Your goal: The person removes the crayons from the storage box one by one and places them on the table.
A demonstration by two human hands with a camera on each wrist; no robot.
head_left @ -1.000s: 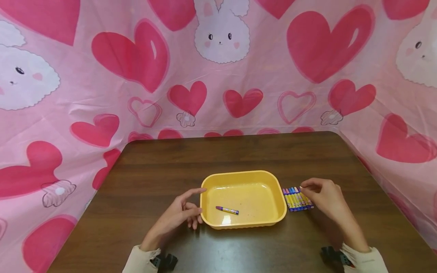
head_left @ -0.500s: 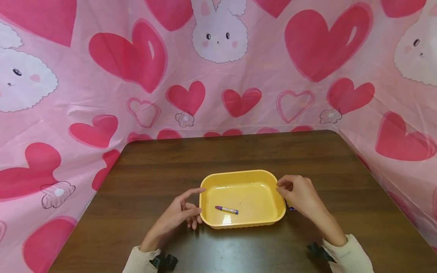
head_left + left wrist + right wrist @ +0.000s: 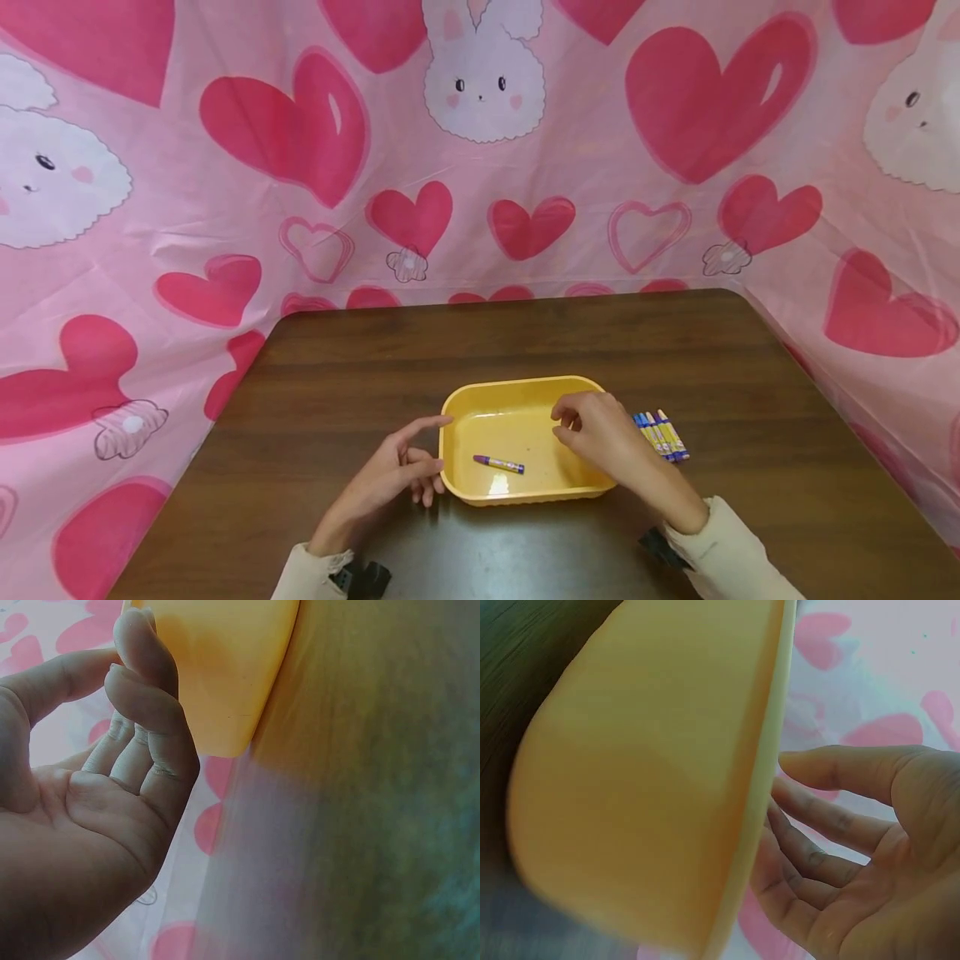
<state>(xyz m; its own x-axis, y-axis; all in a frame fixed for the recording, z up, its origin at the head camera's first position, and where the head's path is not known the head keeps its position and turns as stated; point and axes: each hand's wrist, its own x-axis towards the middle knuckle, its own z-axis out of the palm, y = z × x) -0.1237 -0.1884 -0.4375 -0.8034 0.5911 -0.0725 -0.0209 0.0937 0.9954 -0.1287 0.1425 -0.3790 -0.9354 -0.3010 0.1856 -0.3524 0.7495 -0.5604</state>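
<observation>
A yellow plastic tray (image 3: pixel 510 429) sits on the table, with one purple crayon (image 3: pixel 498 464) lying on its floor. My left hand (image 3: pixel 390 475) is at the tray's left side; its index finger and thumb touch the rim, and the other fingers curve loosely below. Over the right part of the tray hovers my right hand (image 3: pixel 607 433), thumb and fingers bent with a gap between them and no object visible there. In the right wrist view some fingertips are hidden behind the tray wall (image 3: pixel 645 765). Right of the tray lies a row of crayons (image 3: pixel 662 435), partly covered by the right hand.
The dark wooden table (image 3: pixel 360 358) extends around the tray. A pink cloth (image 3: pixel 465 233) with hearts and rabbits hangs behind it and along both sides. A black wrist strap (image 3: pixel 663 550) is on the right wrist.
My right hand has moved left from the crayon row, across the tray's right rim, to above its inside. The left hand, the tray and the purple crayon stay in place.
</observation>
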